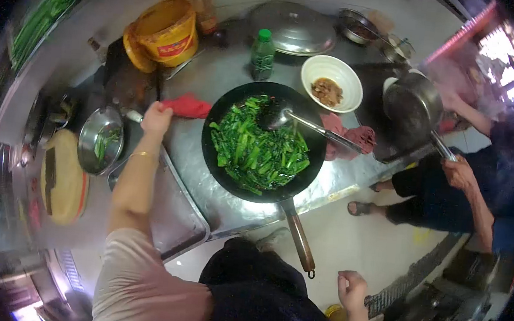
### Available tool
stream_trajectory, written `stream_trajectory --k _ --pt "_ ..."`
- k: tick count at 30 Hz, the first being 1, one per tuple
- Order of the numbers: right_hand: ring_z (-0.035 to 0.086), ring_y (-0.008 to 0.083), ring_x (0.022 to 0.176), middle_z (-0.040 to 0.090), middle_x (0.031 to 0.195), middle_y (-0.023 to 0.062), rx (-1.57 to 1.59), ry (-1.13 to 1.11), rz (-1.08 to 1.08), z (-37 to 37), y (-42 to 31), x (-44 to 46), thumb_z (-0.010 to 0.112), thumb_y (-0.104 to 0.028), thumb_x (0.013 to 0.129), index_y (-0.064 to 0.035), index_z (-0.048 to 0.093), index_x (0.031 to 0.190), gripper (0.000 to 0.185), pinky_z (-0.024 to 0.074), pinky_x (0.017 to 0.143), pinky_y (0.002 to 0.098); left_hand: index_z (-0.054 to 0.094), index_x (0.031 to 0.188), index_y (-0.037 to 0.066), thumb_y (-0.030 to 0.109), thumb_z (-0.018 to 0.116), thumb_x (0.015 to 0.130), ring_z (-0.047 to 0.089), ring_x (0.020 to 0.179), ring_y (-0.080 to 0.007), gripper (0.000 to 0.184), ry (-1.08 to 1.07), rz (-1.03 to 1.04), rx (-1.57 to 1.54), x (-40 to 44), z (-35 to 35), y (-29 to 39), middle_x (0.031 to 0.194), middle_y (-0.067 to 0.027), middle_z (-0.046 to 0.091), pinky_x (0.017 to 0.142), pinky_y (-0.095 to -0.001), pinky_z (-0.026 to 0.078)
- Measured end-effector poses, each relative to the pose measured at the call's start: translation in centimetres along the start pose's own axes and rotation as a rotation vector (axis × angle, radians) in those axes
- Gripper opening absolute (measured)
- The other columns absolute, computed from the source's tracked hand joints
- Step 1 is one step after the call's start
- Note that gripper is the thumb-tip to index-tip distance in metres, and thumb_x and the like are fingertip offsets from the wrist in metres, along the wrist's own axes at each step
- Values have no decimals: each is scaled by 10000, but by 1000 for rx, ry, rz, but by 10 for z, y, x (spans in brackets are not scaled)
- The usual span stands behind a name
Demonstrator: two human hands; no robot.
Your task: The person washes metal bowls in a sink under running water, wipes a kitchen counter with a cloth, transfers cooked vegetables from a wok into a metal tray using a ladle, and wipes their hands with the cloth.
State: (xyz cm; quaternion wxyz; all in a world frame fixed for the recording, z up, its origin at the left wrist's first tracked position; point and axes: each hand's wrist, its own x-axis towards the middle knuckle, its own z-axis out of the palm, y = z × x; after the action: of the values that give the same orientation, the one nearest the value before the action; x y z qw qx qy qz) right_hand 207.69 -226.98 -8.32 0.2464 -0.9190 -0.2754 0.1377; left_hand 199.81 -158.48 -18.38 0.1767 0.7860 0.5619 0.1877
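Note:
My left hand (pixel 157 119) is closed on a red cloth (pixel 189 105) above the metal counter, with a pale handle end just beside it. My right hand (pixel 352 289) hangs low at the right, fingers curled in, and I see nothing in it. Between them, a black wok (pixel 208 162) full of chopped leafy greens (pixel 258 145) sits on the counter. Its wooden handle (pixel 299 240) points towards me past the counter edge. Resting in the wok, a metal ladle (pixel 327 132) has its handle leaning right over a dark red cloth (pixel 360 139).
Behind the wok stand a green-capped bottle (pixel 263 57), a white bowl (pixel 351 77) of browned food, and a large metal lid (pixel 302 27). Left are a yellow bucket (pixel 167 33), metal bowl (pixel 90 140) and cutting board (pixel 69 174). At right another person's hand (pixel 459 173) holds a pan (pixel 415 101).

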Motion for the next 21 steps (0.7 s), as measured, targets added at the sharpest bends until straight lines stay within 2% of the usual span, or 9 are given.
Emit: stream_trajectory --k 2,5,10,13,15,17,18,20,21 --pt "654 288 708 674 788 114 17 8 -98 2 -4 3 650 -72 784 -67 680 840 64 535 663 371 491 711 84 48 573 739 442 599 -78 94 -151 115 -744 -6 -30 6 667 22 494 538 -259 401" --pt "661 271 737 682 812 103 25 -9 -260 0 -19 21 668 -70 763 -78 683 857 95 534 693 369 501 765 77 -21 537 733 481 676 -78 109 -373 223 -823 -52 -131 57 731 23 510 603 -238 415" --pt "662 261 770 684 906 78 143 -21 -655 -13 -66 71 687 -64 730 -88 669 922 194 532 672 362 518 899 52 -1 612 754 552 816 -78 181 -694 449 -738 -145 -252 131 862 -11 584 731 -235 460" --pt "627 287 946 654 1055 109 369 -23 -829 -16 -104 102 708 -65 700 -81 642 1024 331 494 807 381 567 1003 13 14 640 807 576 897 -87 209 -859 480 -688 -215 -262 165 935 -30 621 789 -245 479" --pt "540 306 1141 607 1189 132 544 -66 -874 -28 -137 122 737 -90 674 -62 566 1196 551 408 970 405 605 1060 -8 -2 619 826 593 894 -96 235 -906 684 -581 -249 -250 184 949 -41 648 793 -253 494" --pt "580 318 1081 618 1163 143 684 -225 -952 -35 -158 142 755 -113 661 -44 514 1258 648 438 940 408 665 995 -3 29 654 814 613 872 -137 184 -1025 523 -521 -286 -246 207 946 -64 657 794 -278 491" --pt "598 321 1052 623 1150 149 768 -385 -939 -40 -162 151 761 -125 658 -34 497 1279 681 453 924 406 669 1001 4 27 654 809 617 860 -133 195 -999 642 -503 -301 -242 217 934 -73 663 782 -271 494" --pt "628 314 997 633 1120 165 949 -1048 -724 -53 -161 162 762 -158 666 -13 498 1275 679 480 886 391 659 1024 7 27 655 806 613 859 -130 220 -933 638 -402 -324 -235 231 933 -70 664 783 -275 492" --pt "653 311 875 650 1007 161 596 -734 -1103 -54 -152 173 729 -191 704 -29 568 1175 524 516 791 378 653 1036 9 28 655 804 611 859 -128 233 -899 632 -357 -334 -231 236 932 -68 664 783 -277 492"
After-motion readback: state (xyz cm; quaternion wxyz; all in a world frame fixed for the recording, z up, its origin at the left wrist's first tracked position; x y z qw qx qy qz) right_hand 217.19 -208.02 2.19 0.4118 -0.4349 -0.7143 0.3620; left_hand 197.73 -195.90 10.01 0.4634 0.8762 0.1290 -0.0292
